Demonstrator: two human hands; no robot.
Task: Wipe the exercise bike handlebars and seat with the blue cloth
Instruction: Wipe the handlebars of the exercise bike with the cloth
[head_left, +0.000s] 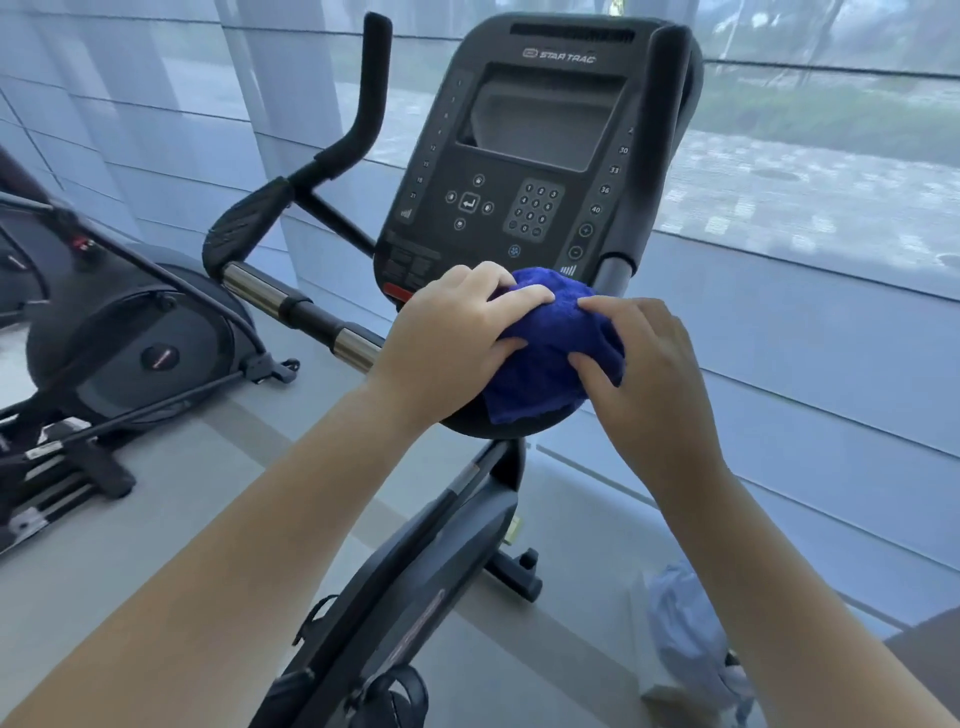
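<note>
A blue cloth (550, 348) lies bunched over the middle of the exercise bike's handlebars, just below the black console (535, 150). My left hand (447, 338) grips the cloth from the left, fingers curled over its top and thumb against its side. My right hand (644, 369) pinches it from the right with bent fingers. The left handlebar (291, 306), with chrome bands and a black upright grip, runs off to the left. The right upright grip (670, 104) stands beside the console. The seat is out of view.
Another exercise machine (119, 343) stands on the floor to the left. The bike frame (415, 587) descends below my arms. A pale plastic bag (691, 644) lies on the floor at the lower right. A shaded window wall runs behind the bike.
</note>
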